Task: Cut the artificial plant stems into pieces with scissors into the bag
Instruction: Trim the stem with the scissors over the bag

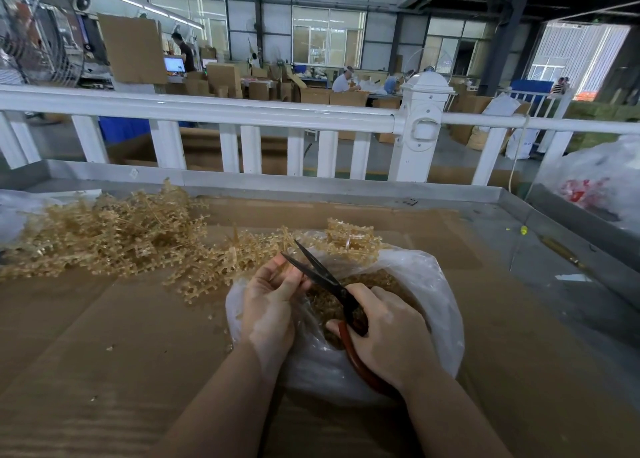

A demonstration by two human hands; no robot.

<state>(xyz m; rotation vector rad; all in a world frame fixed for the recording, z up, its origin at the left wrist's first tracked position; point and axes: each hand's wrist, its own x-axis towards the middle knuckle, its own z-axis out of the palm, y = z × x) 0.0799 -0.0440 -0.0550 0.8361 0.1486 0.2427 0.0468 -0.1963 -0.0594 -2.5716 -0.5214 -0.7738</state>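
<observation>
A clear plastic bag (433,291) lies open on the cardboard-covered table, partly filled with tan cut pieces (322,305). My right hand (388,329) grips the red handles of black-bladed scissors (318,270), whose blades stand apart over the bag's mouth. My left hand (273,302) pinches a tan plastic stem at the bag's left rim, its fingertips right beside the blades. The stem itself is mostly hidden by my fingers. A large heap of tan artificial plant stems (110,236) spreads across the table to the left and behind the bag.
Brown cardboard (104,353) covers the metal-rimmed table. A white fence railing (242,115) runs behind it. Another filled plastic bag (602,184) sits at the far right. Small cut bits lie scattered left of the bag. People work among cartons in the background.
</observation>
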